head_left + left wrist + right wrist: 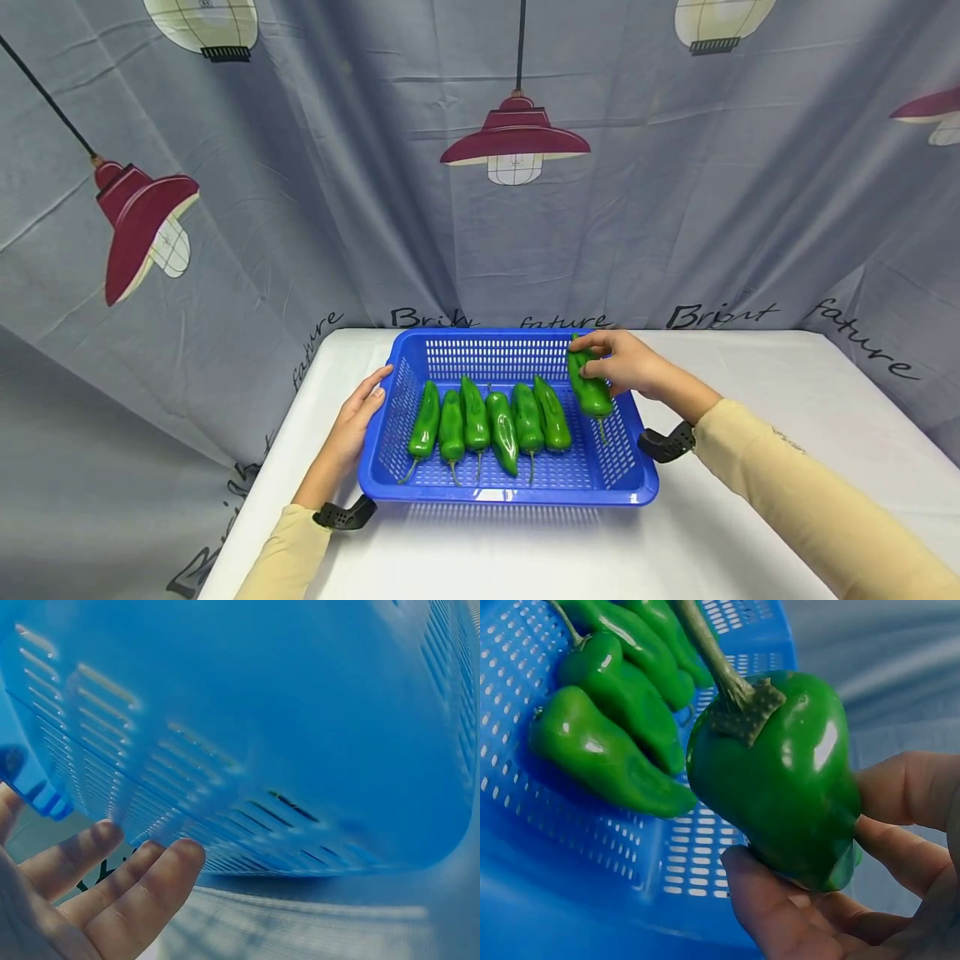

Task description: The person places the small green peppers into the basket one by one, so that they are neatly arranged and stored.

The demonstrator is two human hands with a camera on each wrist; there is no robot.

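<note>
A blue plastic basket [512,495] with slotted walls holds several long green peppers [475,417], lying side by side with most stems toward the near side. At the basket's right end, my right hand [621,363] grips one more green pepper [590,385], thumb on one side and fingers on the other. That pepper's thick stem [718,660] points toward the wrist camera, and its tip is hidden in the right wrist view. My left hand [352,423] holds the basket's left rim; its fingers [154,900] reach along the slotted outer wall.
The basket stands on a white-covered table [750,367], which extends to both sides and in front. Behind it hangs a grey curtain [390,208] printed with lamps and lettering. Each wrist carries a black band [666,443].
</note>
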